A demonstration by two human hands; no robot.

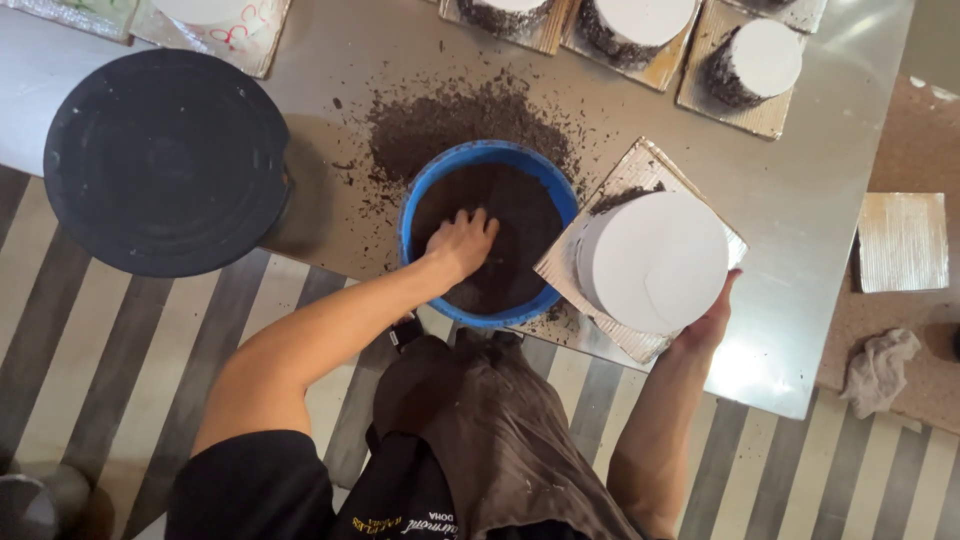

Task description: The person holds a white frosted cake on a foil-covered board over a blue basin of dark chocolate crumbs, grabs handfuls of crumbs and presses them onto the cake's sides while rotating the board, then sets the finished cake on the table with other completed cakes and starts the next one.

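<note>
Bright, even overhead light; glare on the steel table [800,200]; sharp focus, soft shadows.

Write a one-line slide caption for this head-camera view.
Left hand digs into dark crumbs in a blue bowl while right hand steadies a tilted white cake.

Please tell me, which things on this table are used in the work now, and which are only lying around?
In use:
- left hand, down in the dark crumbs
- blue bowl of crumbs
- white cake on its square board
- right hand, against the cake's side

Lying about:
- black round stand
- three more cakes at the far edge
- spare board
- crumpled cloth
</note>
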